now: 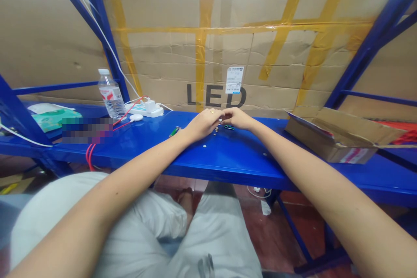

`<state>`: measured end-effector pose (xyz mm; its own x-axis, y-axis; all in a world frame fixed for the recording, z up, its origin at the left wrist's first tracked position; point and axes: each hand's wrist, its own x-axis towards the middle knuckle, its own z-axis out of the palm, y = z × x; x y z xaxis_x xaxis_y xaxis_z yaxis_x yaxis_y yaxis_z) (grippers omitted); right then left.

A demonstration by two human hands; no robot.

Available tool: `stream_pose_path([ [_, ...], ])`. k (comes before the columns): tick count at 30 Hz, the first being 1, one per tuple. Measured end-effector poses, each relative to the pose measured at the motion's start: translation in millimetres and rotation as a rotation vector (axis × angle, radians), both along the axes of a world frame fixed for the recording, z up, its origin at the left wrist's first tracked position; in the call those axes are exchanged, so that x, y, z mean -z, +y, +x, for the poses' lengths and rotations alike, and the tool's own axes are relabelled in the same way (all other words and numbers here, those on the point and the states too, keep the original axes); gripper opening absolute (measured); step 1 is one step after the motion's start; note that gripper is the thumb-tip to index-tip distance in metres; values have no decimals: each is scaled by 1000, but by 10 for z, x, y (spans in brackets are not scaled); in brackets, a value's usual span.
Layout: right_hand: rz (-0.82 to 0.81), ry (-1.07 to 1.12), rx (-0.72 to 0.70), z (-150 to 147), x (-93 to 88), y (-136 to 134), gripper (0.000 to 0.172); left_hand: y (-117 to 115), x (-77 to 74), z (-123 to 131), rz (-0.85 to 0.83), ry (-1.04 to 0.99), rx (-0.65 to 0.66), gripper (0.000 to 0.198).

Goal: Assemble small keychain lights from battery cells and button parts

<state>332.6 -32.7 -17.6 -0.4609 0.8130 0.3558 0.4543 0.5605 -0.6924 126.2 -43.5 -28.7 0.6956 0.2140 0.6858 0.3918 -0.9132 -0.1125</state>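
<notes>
My left hand and my right hand meet over the blue shelf, fingertips close together. The fingers of both are bent and closed around a spot where a tiny pale bit shows; what they hold is too small to name. Just below the fingertips lie several small gold-coloured pieces. Beneath my right hand rests a small dark-green looped object. A small green and silver object lies left of my left wrist.
An open cardboard box sits at the right. On the left stand a water bottle, a white power strip with red cables and a green tissue pack. Behind rises a large taped carton; blue metal posts frame the shelf.
</notes>
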Motion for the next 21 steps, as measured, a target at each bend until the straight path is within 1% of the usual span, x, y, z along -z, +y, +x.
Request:
stream_pose_path([
  [8, 21, 30, -7, 0, 37, 39, 23, -7, 7, 0, -32, -27, 38, 20],
  [13, 27, 28, 0, -3, 41, 46, 24, 6, 8, 0, -68, -41, 36, 19],
  [21, 38, 16, 13, -16, 34, 29, 23, 12, 18, -2, -54, -37, 16, 17],
])
